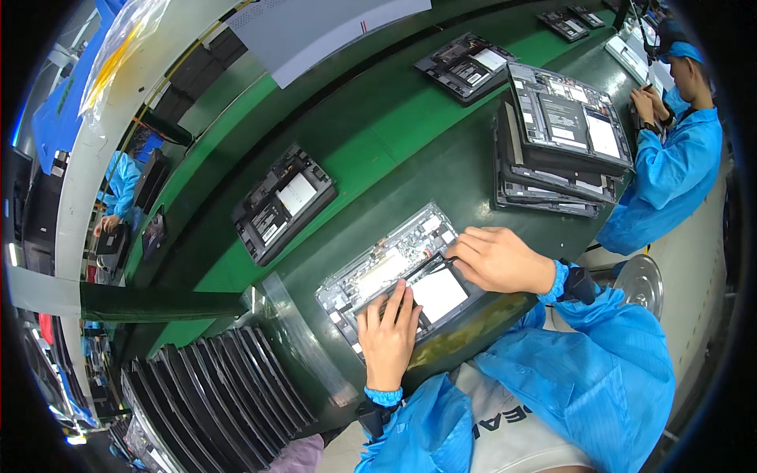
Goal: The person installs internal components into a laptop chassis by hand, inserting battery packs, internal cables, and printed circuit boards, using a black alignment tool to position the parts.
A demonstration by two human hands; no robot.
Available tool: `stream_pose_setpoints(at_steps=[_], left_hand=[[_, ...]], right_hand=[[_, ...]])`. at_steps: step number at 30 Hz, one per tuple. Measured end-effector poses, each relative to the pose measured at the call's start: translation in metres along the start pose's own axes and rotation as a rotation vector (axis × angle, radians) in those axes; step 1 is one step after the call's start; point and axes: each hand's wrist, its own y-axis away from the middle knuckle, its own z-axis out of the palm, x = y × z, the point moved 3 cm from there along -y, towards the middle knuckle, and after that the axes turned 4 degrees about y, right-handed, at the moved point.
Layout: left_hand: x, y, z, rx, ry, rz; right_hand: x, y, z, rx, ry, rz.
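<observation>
In front of me lies an opened laptop base (pixel 351 285), its circuit board and inner parts bare, with a white rectangular panel (pixel 443 296) on its near side. My left hand (pixel 386 335) rests on the base to the left of that panel, fingers stretched out and apart. At the base's right part, just above the white panel, my right hand (pixel 501 260) has its fingertips pinched together low over the inner parts. Whatever is between those fingertips is hidden.
A stack of opened laptop bases (pixel 564 126) stands to the right. Single units sit on the green conveyor, such as one laptop base (pixel 284 203). Several dark panels (pixel 221 394) stand in a row at lower left. Beyond the stack, a co-worker (pixel 666 173) in blue works.
</observation>
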Motion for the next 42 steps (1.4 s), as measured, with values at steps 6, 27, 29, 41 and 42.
stream_pose_setpoints(at_steps=[6,27,29,41,42], left_hand=[[0.000,0.004,0.008,0.045,-0.021,-0.028],[-0.006,0.006,0.011,0.057,0.077,0.004],[-0.006,0.005,0.010,0.061,0.082,0.006],[-0.004,0.004,0.009,0.053,0.096,-0.013],[-0.004,0.004,0.008,0.061,0.097,-0.016]], right_hand=[[0.001,-0.018,0.030,0.107,-0.228,0.007],[0.001,-0.026,0.046,0.188,-0.268,-0.069],[0.001,-0.026,0.046,0.192,-0.273,-0.062],[0.000,-0.025,0.044,0.180,-0.295,-0.065],[-0.001,-0.027,0.043,0.150,-0.279,-0.036]])
